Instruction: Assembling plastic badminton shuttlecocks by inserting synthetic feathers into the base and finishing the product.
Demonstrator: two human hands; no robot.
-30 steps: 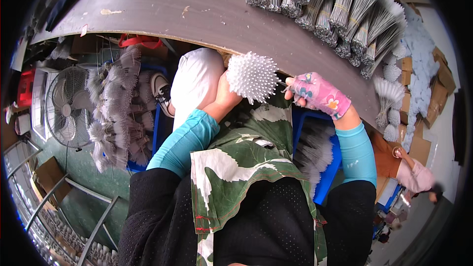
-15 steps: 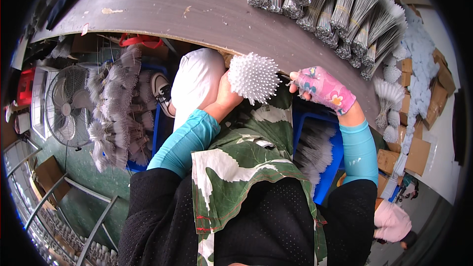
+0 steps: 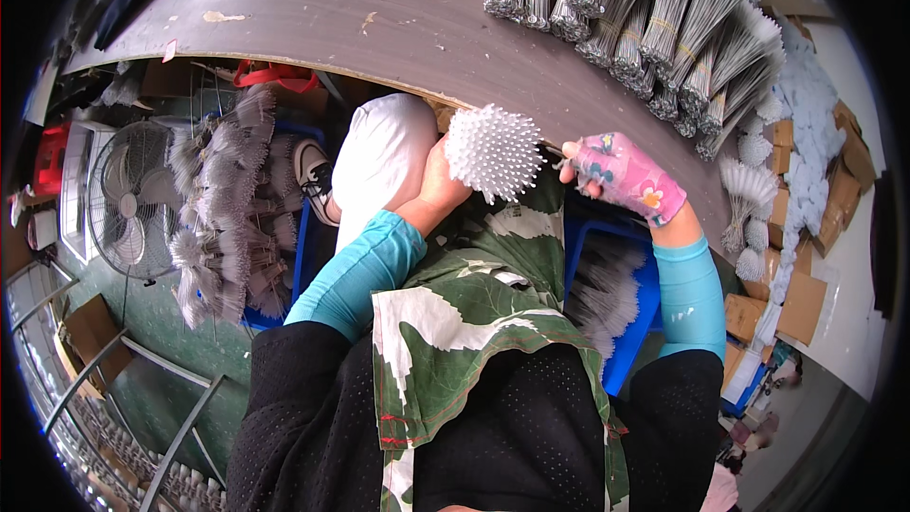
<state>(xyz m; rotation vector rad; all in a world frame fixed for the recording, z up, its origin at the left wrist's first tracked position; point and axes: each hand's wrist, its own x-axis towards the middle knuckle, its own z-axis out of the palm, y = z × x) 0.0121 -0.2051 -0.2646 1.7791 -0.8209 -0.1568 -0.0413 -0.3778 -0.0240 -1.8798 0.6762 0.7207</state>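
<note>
My left hand [image 3: 442, 180] is wrapped round a bundle of thin wire brushes [image 3: 494, 154], held above my lap. Its round end of many white bristle tips faces up at me, and the wire stems below are hidden. Just to the right of the bundle, apart from it, is my right hand [image 3: 616, 175] in a pink flowered fingerless glove. Its fingers are curled and pinched together. Whatever they hold is too small to make out.
Several tied bundles of wire brushes [image 3: 664, 28] lie on the brown table [image 3: 313, 14]. Blue crates [image 3: 640, 313] with more brushes flank my legs. At left stand a fan [image 3: 128, 199], hanging brush bundles [image 3: 227, 199] and a metal rack [image 3: 180, 436]; cardboard boxes [image 3: 801, 308] are at right.
The view has shifted slightly, and both hands stay in nearly the same place beside each other. The person in pink at the lower right has moved down, mostly out of view.
</note>
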